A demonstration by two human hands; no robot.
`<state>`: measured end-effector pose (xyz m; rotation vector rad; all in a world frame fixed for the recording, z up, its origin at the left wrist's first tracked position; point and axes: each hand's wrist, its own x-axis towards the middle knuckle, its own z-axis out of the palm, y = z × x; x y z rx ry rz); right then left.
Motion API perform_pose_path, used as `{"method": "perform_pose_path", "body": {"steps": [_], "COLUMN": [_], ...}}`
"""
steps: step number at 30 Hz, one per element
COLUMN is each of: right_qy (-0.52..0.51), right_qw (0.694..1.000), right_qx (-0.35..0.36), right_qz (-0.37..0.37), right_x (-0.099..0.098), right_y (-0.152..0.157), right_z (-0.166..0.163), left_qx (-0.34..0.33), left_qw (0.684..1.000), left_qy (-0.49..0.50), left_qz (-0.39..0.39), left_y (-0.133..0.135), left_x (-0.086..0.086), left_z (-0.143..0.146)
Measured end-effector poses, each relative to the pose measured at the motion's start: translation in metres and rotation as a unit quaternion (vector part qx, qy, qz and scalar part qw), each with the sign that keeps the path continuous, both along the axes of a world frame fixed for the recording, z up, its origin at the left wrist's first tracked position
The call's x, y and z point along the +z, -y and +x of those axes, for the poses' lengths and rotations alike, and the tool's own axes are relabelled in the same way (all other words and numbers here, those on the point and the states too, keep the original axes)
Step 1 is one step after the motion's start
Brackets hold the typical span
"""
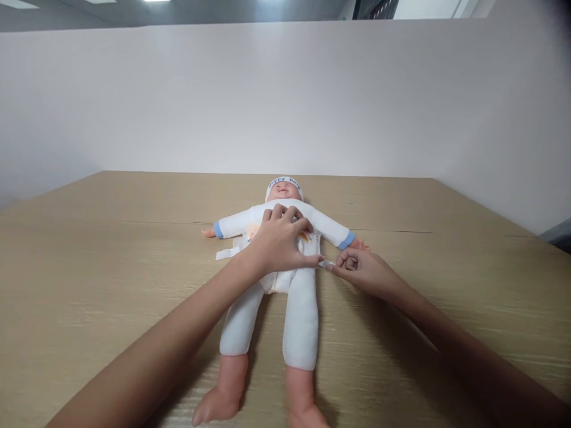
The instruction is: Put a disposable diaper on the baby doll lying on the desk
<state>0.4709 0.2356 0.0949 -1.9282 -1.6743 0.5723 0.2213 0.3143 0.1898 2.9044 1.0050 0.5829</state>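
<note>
The doll [301, 333] lies on its back on the surface [111, 267], legs towards the person, with the diaper [279, 280] around its hips. The left hand [281, 238] is spread over the doll's belly and the diaper's front, thumb apart from the fingers at the diaper's edge; whether the fingers grip anything, I cannot tell. The right hand [357, 267] has its fingers curled and pinches 1 tab [325, 263] between thumb and forefinger, beside the doll's hip.

As I judge it, the diaper is in place between the legs and its front is up, but fastening is unfinished: 2 tabs show, the pinched 1 and a loose strip [227, 254] sticking out on the opposite side, with neither hand on it.
</note>
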Motion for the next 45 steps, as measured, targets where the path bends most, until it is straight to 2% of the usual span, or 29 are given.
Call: {"method": "perform_pose_path", "body": {"steps": [5, 10, 13, 19, 25, 27, 33, 38, 41, 45], "right_qy": [0.006, 0.004, -0.004, -0.101, -0.208, -0.192, -0.062, -0.014, 0.017, 0.033], "right_qw": [0.999, 1.0, 1.0, 0.995, 0.974, 0.976, 0.994, 0.991, 0.994, 0.995], "right_qx": [-0.01, -0.001, 0.001, -0.014, -0.013, -0.027, -0.031, -0.045, -0.045, -0.082], "right_qz": [0.039, -0.02, -0.023, 0.007, 0.087, 0.098, 0.082, 0.128, 0.098, 0.042], "right_x": [0.0, 0.006, 0.005, -0.005, 0.001, 0.003, 0.001, -0.003, -0.001, 0.004], "right_y": [0.001, 0.003, 0.003, 0.0, -0.007, -0.006, -0.002, -0.003, -0.002, -0.002], "right_z": [-0.001, -0.004, -0.005, -0.009, -0.012, -0.013, -0.023, -0.016, -0.008, -0.005], "left_qx": [0.004, 0.003, 0.002, 0.002, 0.004, 0.003, -0.007, -0.002, 0.0, -0.008], "left_qw": [1.0, 1.0, 1.0, 1.0, 1.0, 1.0, 1.0, 1.0, 1.0, 1.0], "left_qy": [-0.007, -0.01, -0.008, -0.008, -0.009, -0.009, 0.001, -0.006, -0.011, -0.005], "left_qz": [0.0, -0.004, -0.005, -0.008, -0.001, -0.001, 0.008, 0.009, 0.011, 0.017], "left_y": [0.002, 0.003, 0.002, 0.002, 0.004, 0.003, 0.0, 0.0, 0.0, -0.001], "left_x": [0.002, 0.003, 0.003, 0.003, 0.004, 0.003, 0.0, -0.001, -0.001, -0.002], "left_z": [0.0, 0.0, 0.0, 0.0, 0.001, 0.001, 0.001, 0.001, 0.001, 0.001]}}
